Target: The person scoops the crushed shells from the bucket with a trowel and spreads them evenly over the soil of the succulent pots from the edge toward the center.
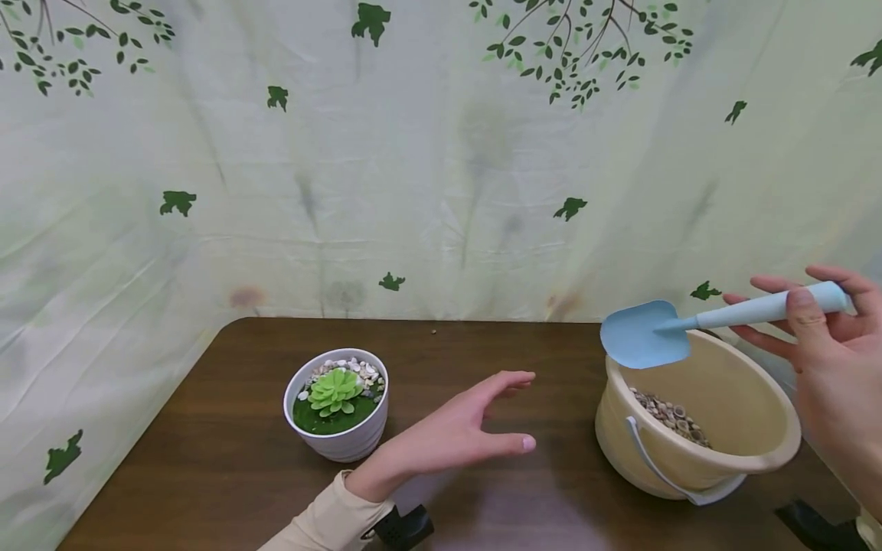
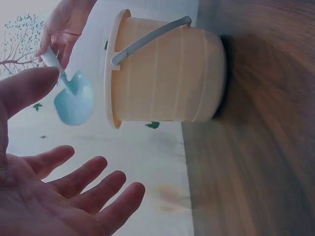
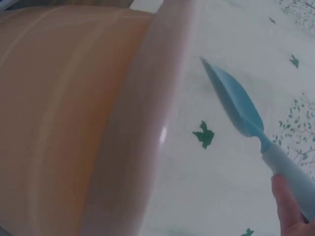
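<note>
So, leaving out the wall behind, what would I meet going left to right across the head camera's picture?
Potted plant → left hand's fingers → bucket → right hand's fingers.

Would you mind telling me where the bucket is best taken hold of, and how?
I would grip the grey handle of the bucket, coming from the near side, since it hangs low outside the wall facing the person. The open left hand seems better placed, as the right hand holds the trowel.
</note>
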A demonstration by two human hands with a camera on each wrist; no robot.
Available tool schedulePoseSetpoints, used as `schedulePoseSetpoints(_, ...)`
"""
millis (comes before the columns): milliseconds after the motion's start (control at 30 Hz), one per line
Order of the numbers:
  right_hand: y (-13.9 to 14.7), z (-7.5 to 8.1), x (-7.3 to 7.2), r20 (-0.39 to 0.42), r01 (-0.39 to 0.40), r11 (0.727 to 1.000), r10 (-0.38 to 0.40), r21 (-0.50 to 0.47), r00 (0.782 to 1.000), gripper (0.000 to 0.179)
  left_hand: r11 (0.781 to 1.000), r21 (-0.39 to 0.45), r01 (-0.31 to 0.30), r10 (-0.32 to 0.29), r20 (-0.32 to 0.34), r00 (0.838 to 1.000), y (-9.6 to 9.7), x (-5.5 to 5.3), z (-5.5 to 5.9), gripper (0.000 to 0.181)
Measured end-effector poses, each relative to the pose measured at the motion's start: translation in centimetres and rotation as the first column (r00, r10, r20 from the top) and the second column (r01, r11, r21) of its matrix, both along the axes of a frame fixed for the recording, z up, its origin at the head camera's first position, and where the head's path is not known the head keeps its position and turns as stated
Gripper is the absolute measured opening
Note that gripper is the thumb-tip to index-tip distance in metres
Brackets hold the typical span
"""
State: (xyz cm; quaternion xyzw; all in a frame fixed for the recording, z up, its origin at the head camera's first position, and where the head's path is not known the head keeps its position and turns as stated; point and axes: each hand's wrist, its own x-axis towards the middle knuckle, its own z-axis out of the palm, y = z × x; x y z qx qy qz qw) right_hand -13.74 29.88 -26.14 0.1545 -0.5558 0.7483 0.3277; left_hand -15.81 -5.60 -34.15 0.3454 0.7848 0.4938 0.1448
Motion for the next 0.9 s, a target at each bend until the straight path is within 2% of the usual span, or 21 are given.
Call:
schedulePoseSetpoints(133, 0.6, 0.0, 0.2, 0.032, 0.136, 0.990, -0.137, 0.029, 0.990, 0.042, 1.000, 0.019, 0.010, -0.010, -0.024, 1.000, 1.5, -0.6, 0.3, 0.066)
schedulePoseSetpoints(233, 1.1, -0.2, 0.3, 0.044, 0.178, 0.980, -0.183, 0.085, 0.982, 0.040, 0.999, 0.030, 0.016, -0.015, -0.029, 0.999, 2.4, -1.2, 0.3, 0.066)
schedulePoseSetpoints(333, 1.7, -0.7, 0.3, 0.037, 0.153, 0.976, -0.161, 0.155, 0.986, 0.037, 0.999, 0.026, 0.025, -0.025, -0.018, 1.000, 3.2, -1.9, 0.2, 0.066)
schedulePoseSetpoints(467, 2.4, -1.6, 0.2, 0.057, 0.138, 0.953, -0.159, 0.269, 0.986, 0.035, 0.999, 0.008, 0.043, -0.043, 0.034, 0.999, 4.2, -3.3, 0.0, 0.066)
schedulePoseSetpoints(600, 3.0, -2.7, -0.1, 0.106, 0.159, 0.909, -0.214, 0.385, 0.971, 0.036, 0.999, 0.017, 0.051, -0.052, 0.098, 0.994, 5.4, -4.7, -0.2, 0.066)
schedulePoseSetpoints(667, 3.3, -3.3, -0.3, 0.112, 0.168, 0.869, -0.246, 0.466, 0.963, 0.037, 0.998, 0.033, 0.055, -0.059, 0.140, 0.988, 6.1, -5.1, -0.3, 0.066)
schedulePoseSetpoints(733, 3.6, -3.7, -0.5, 0.113, 0.140, 0.844, -0.229, 0.518, 0.967, 0.036, 0.997, 0.041, 0.062, -0.068, 0.175, 0.982, 6.7, -5.5, -0.5, 0.067)
schedulePoseSetpoints(833, 4.0, -4.3, -1.0, 0.125, 0.067, 0.821, -0.166, 0.566, 0.978, 0.035, 0.996, 0.023, 0.090, -0.092, 0.201, 0.975, 7.5, -5.9, -0.7, 0.070)
schedulePoseSetpoints(900, 4.4, -4.5, -1.3, 0.138, -0.003, 0.824, -0.091, 0.566, 0.986, 0.033, 0.993, 0.001, 0.121, -0.119, 0.194, 0.974, 8.0, -6.1, -0.7, 0.073)
